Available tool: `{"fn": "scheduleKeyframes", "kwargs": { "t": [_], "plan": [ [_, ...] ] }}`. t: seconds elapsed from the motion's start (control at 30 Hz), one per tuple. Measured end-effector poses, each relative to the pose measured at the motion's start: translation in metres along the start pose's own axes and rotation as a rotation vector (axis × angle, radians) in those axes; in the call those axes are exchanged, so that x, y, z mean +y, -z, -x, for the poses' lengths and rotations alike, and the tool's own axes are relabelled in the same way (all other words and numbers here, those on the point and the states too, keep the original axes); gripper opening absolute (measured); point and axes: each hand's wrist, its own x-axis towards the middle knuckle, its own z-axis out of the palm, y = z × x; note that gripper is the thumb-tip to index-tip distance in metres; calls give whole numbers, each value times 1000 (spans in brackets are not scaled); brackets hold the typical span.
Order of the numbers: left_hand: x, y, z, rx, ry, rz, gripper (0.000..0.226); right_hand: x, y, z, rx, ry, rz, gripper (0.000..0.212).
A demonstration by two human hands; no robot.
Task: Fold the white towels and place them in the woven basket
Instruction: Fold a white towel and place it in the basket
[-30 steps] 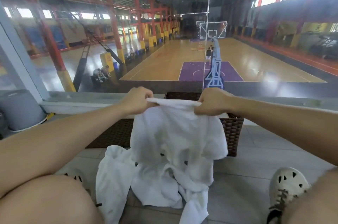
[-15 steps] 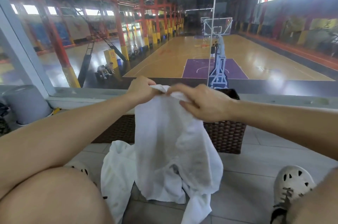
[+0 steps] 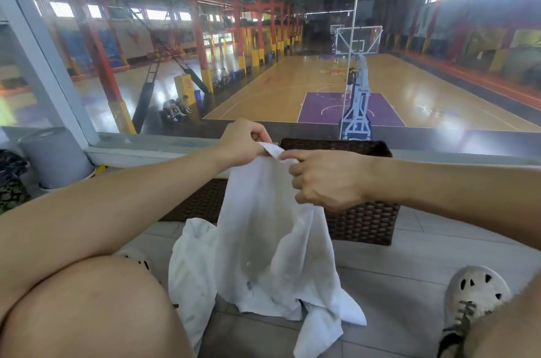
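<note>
Hands closer than half-second back: right hand [image 3: 325,179] slid along top hem toward left hand [image 3: 243,142], now nearly touching. Left fingers [image 3: 255,131] pinch corner of white towel [image 3: 263,226]; right fingers [image 3: 289,156] curled, pinching hem just beside. Likely hunting next corner to square towel for first fold. Towel hangs in air, lower end draped onto heap of other towels [image 3: 190,264] on tiled floor [image 3: 409,270] between feet. Woven basket [image 3: 363,220] stands behind towel at floor's far edge under window ledge [image 3: 146,150], close for drop-in.
</note>
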Motion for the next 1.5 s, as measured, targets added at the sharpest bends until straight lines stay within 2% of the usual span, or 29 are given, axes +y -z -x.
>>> {"fn": "scheduleKeyframes", "kwargs": {
  "t": [0.1, 0.2, 0.27, 0.33, 0.4, 0.43, 0.47, 0.57, 0.63, 0.77, 0.87, 0.97, 1.03, 1.1, 1.13, 1.2, 1.27, 1.3, 1.33, 1.4, 1.5],
  "plan": [
    [-9, -7, 7, -25, -103, -111, 32, 13, 1, 4, 133, -298, -99, 24],
    [-19, -12, 17, -33, -244, -261, 38, 22, 8, 14, 56, -676, -259, 37],
    [-19, -17, 20, 29, -379, -276, 29, 19, 5, 17, -26, -873, -419, 34],
    [-18, -21, 19, 67, -597, -356, 16, 18, -1, 21, -14, -1035, -606, 23],
    [-20, -28, 15, 49, -787, -475, 35, 20, -6, 24, 112, -1164, -683, 16],
    [-17, -33, 13, 51, -799, -460, 43, 22, -9, 26, 182, -1183, -666, 18],
    [-10, -37, 12, 27, -728, -384, 45, 25, -10, 28, 235, -1181, -641, 21],
    [29, -35, 9, -166, -330, 44, 35, 30, -10, 33, 287, -1167, -582, 21],
    [44, -32, 5, -316, -205, 227, 28, 32, -10, 39, 291, -1205, -573, 20],
    [42, -38, 3, -490, -215, 132, 33, 33, -9, 58, 317, -1277, -568, 19],
    [38, -54, 0, -622, -342, -166, 44, 29, -14, 68, 332, -1329, -583, 16],
    [33, -63, -5, -542, -439, -559, 50, 24, -22, 72, 320, -1376, -628, 16],
    [24, -61, -10, -462, -382, -599, 47, 25, -25, 75, 296, -1427, -644, 18],
    [12, -52, -16, -425, -254, -370, 41, 29, -25, 81, 175, -1469, -677, 29],
    [9, -45, -15, -394, -203, -232, 35, 29, -25, 83, 46, -1441, -720, 38],
    [9, -34, -11, -326, -143, 1, 21, 23, -21, 82, -287, -1256, -784, 55],
    [17, -28, -6, -295, -133, 155, 8, 10, -16, 73, -452, -1092, -837, 68],
    [24, -25, -5, -295, -166, 178, 9, 4, -17, 69, -399, -1055, -826, 71],
    [29, -24, -4, -297, -215, 153, 22, 1, -17, 63, -290, -1025, -765, 69],
    [37, -24, -4, -329, -297, 57, 34, 3, -17, 53, -128, -963, -749, 56],
    [39, -23, -2, -369, -351, -10, 38, 6, -20, 41, -36, -911, -1124, 51]
  ]
}}
